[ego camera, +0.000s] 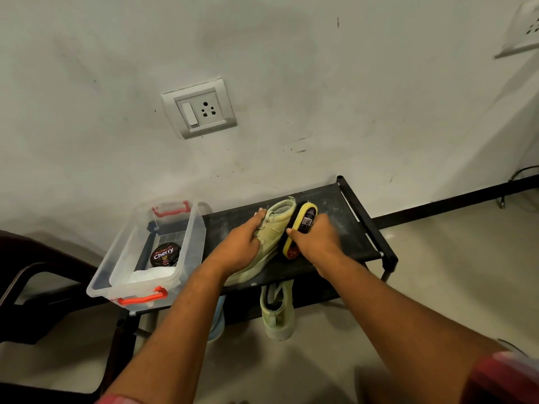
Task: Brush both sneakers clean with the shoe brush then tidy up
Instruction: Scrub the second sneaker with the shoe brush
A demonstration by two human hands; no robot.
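Holding the shoe brush [303, 225] in a closed right hand [313, 239], the person sets it against the right side of the first sneaker [272, 228]. This sneaker lies on the top shelf of the black shoe rack [358, 228], with its toe very near to the front edge. The left hand [245, 243] lies over the laces, thumb on one side and fingers on the other, and keeps the shoe down.

The second sneaker [277, 313] is on the lower level, under the front edge, with its toe sticking out to the front.

I think the main risk is the front edge. A strong stroke toward the body could push the first sneaker over it if the left hand loosens. The shelf top looks like soft cloth, so hard pressure may make it sink and the shoe may tip.

The clear plastic box [192, 237] at the left end seems to hang over the corner there. A knock from the left arm could make it fall, with the polish tin [165, 254] inside.
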